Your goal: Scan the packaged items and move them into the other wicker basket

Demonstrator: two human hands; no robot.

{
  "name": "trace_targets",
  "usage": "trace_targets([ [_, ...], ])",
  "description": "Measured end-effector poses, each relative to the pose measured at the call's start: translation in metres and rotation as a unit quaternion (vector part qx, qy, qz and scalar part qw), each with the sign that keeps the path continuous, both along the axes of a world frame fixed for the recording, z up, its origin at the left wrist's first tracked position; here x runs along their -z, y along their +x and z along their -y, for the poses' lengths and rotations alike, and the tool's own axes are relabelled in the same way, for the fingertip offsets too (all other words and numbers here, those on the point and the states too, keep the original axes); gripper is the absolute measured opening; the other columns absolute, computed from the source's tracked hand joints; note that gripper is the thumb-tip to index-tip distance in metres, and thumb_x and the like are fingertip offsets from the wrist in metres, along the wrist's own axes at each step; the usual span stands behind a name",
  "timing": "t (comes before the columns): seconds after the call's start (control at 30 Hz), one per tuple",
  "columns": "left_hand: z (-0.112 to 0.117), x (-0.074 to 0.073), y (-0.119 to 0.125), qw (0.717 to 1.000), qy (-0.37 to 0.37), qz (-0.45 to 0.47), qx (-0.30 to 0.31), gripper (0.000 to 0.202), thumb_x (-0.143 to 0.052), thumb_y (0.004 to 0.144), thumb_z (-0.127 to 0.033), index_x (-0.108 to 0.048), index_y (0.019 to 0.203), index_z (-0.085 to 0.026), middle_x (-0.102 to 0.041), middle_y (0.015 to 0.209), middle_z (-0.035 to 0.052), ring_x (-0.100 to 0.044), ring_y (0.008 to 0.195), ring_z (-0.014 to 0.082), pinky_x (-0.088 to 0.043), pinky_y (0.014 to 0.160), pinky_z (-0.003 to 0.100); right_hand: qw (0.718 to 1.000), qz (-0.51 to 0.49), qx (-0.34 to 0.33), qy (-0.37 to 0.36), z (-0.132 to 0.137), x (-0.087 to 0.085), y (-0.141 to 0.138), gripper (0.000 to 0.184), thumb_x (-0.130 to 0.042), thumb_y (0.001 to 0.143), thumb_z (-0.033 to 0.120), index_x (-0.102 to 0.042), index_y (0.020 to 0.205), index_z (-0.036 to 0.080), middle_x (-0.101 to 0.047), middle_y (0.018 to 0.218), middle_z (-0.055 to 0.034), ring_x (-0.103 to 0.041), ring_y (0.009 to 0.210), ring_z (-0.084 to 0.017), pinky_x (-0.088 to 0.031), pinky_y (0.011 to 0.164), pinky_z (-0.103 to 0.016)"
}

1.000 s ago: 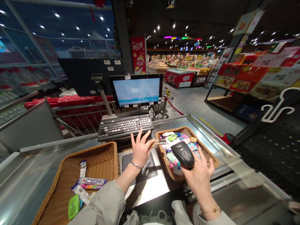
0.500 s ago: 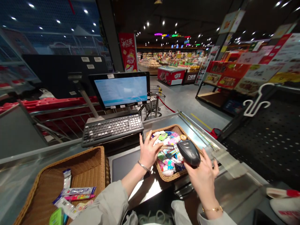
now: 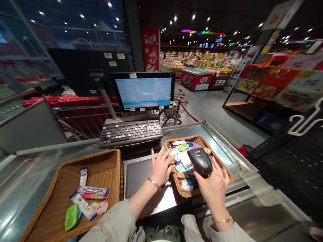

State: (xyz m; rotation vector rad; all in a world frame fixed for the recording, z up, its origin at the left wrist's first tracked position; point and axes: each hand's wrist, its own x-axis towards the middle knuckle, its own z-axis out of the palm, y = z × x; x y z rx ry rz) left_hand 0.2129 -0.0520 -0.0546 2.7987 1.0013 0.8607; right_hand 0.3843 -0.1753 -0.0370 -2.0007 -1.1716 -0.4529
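Observation:
My right hand [image 3: 213,183] grips a black barcode scanner [image 3: 200,161], its head above the right wicker basket [image 3: 186,194]. That basket holds many small colourful packaged items, among them a green case [image 3: 183,147]. My left hand [image 3: 161,168], with a silver bangle at the wrist, hovers at the basket's left rim. Its fingers are spread, their tips over the packages, and I see nothing held in them. In the left wicker basket [image 3: 54,188] lie several slim wrapped packets [image 3: 85,205], a pink pen-like item [image 3: 94,196] and a green case [image 3: 71,216].
A keyboard [image 3: 131,132] and a lit monitor [image 3: 143,91] stand behind the baskets. Between the baskets is a flat dark panel [image 3: 137,178] set in the metal counter [image 3: 217,129]. A white hook [image 3: 305,122] hangs at right.
The thin brownish bar at my left fingertips is no longer there. The scanner has shifted slightly left over the basket. The whole view has swung left, so the left basket shows more fully.

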Motion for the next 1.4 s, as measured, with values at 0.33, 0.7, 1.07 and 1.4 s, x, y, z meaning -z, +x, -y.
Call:
trace_targets([
  [0.33,0.009,-0.009,-0.105,0.988,-0.003,0.033,-0.153,0.033,-0.055,0.091,-0.036,-0.060,0.122,-0.027,-0.054,0.141,0.0083,-0.036,0.140,0.0306,-0.015,0.114,0.066,0.985,-0.009,-0.158,-0.067,-0.044,-0.012,-0.074,0.023,-0.055,0.079,0.037,-0.068,0.090,0.021,-0.071,0.109,-0.0105,-0.050,0.126,-0.029,-0.020,0.110,-0.051],
  [0.7,0.019,0.012,-0.263,0.934,-0.003,0.007,-0.357,0.034,-0.059,0.088,-0.032,-0.061,0.122,-0.027,-0.057,0.138,0.0070,-0.041,0.136,0.0306,-0.017,0.114,0.065,0.928,-0.020,-0.329,-0.175,-0.092,-0.011,-0.182,0.021,-0.054,0.078,0.033,-0.067,0.087,0.020,-0.072,0.106,-0.0068,-0.045,0.131,-0.028,-0.014,0.111,-0.052],
  [1.07,0.006,0.048,-0.367,0.924,-0.085,-0.075,-0.364,0.044,-0.067,0.081,-0.033,-0.060,0.124,-0.031,-0.057,0.138,0.0082,-0.037,0.139,0.0318,-0.012,0.114,0.067,0.865,0.022,-0.420,-0.273,-0.117,0.010,-0.272,0.020,-0.055,0.075,0.035,-0.068,0.082,0.021,-0.070,0.113,-0.0061,-0.043,0.132,-0.029,-0.009,0.111,-0.054],
  [1.4,-0.023,0.082,-0.389,0.934,-0.156,-0.148,-0.286,0.036,-0.076,0.068,-0.017,-0.069,0.101,-0.030,-0.060,0.134,0.0061,-0.039,0.137,0.0333,-0.009,0.110,0.072,0.854,0.042,-0.421,-0.301,-0.125,0.026,-0.296,0.026,-0.054,0.076,0.035,-0.068,0.089,0.018,-0.071,0.110,-0.0098,-0.044,0.131,-0.029,-0.010,0.110,-0.054],
])
